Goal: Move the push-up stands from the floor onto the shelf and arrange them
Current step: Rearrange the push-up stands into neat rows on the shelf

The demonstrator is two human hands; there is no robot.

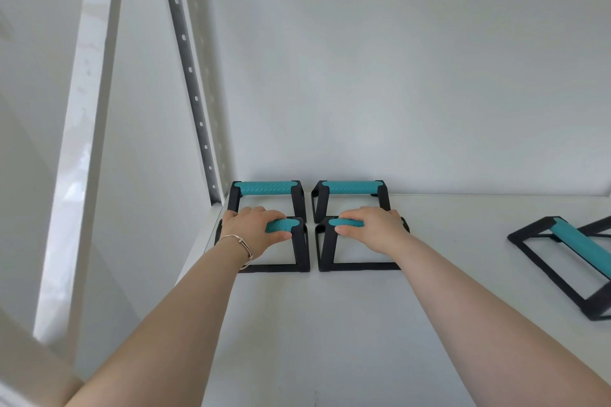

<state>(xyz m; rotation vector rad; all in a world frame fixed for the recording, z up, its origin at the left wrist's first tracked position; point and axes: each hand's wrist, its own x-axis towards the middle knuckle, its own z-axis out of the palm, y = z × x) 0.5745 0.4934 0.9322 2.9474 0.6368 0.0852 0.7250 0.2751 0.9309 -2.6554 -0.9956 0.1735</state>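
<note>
Shelf [363,324]: hands wrapped round stands.

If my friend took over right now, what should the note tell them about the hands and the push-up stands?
Left hand: closed on the front-left stand.
Right hand: closed on the front-right stand.
On the shelf: back-left stand and back-right stand stand by the wall; the four form a neat block.
Left: the askew stand at the right edge needs lining up. The floor is out of view.
</note>
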